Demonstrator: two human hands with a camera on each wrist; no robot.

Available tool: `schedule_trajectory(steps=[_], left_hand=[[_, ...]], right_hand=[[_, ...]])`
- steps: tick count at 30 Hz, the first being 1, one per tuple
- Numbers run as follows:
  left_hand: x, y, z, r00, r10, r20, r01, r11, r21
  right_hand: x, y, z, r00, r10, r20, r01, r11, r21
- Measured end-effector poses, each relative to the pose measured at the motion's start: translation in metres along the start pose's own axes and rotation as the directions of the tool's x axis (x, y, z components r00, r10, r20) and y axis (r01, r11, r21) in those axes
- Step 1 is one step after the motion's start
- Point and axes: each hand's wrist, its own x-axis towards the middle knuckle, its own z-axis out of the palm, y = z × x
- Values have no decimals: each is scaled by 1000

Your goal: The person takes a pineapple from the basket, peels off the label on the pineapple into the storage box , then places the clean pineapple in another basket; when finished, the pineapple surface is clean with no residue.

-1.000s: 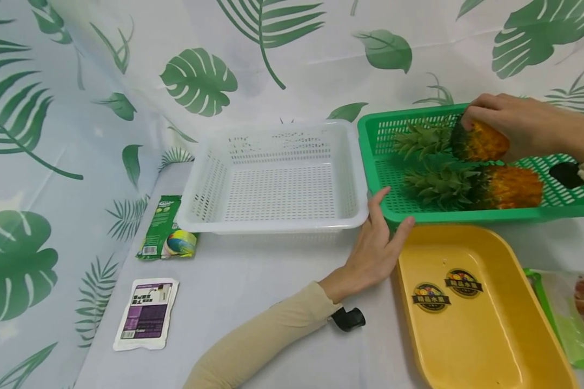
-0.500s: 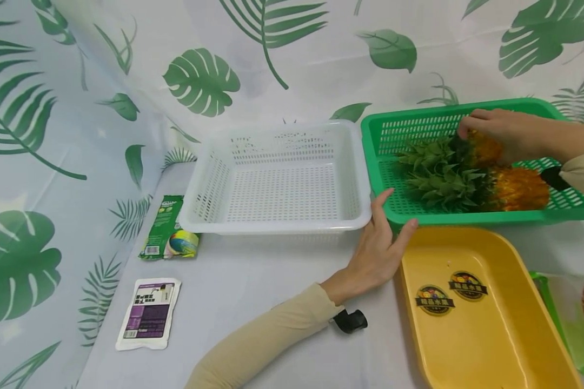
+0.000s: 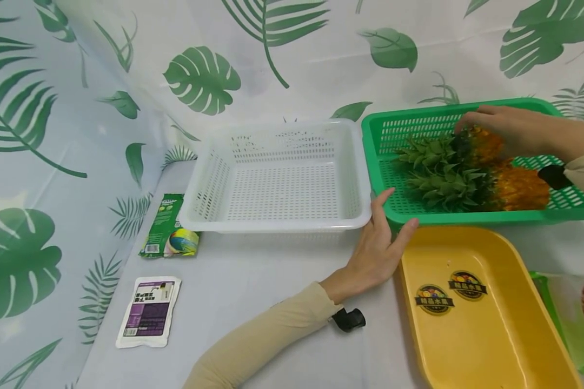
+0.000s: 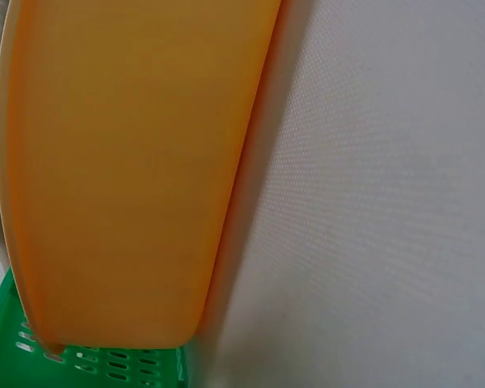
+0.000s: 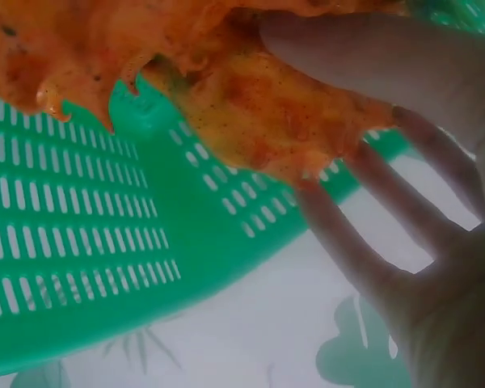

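Observation:
Two pineapples lie side by side in the green slotted basket (image 3: pixel 467 218), leafy crowns to the left. My right hand (image 3: pixel 521 128) grips the farther pineapple (image 3: pixel 484 146), thumb and fingers around its orange body, as the right wrist view also shows. Against it rests the nearer pineapple (image 3: pixel 523 189). My left hand (image 3: pixel 376 254) has its fingers spread and extended at the green basket's front left corner, beside the white basket (image 3: pixel 272 226). The left wrist view does not show that hand, only the yellow tray (image 4: pixel 129 178), part of the green basket and the pale table surface.
The yellow tray, bearing two round stickers, stands in front of the green basket. A green packet (image 3: pixel 163 227) and a white-and-purple packet (image 3: pixel 148 313) lie at left. A clear bag with green edging (image 3: pixel 576 324) sits at far right. A leaf-printed cloth hangs behind.
My right hand has brought the farther pineapple down and against the nearer one, their crowns now touching. In the last half second it has barely moved. The left hand stays put.

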Motion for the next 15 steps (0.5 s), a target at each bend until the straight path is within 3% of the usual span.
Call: schedule_trajectory(steps=[3,7,11,15], left_hand=[[-1,0,0,1000,-6,-2,6,1000,-6],[-2,0,-1,1000,-15,-10,15,1000,-15],[-4,3,-1,1000,-23,-15,23,1000,-20],[-8,9,-1,999,-50,0,50,998,-26]], right_hand=[[-5,-8,-5,999,9,-37,-11,999,-37],[-10,-29,-14,987,-25,-159,14,998,-68],[-14,-60,-21,950,-101,-296,80,993,-82],[-21,-92,-24,892,-200,-405,172,979,-105]])
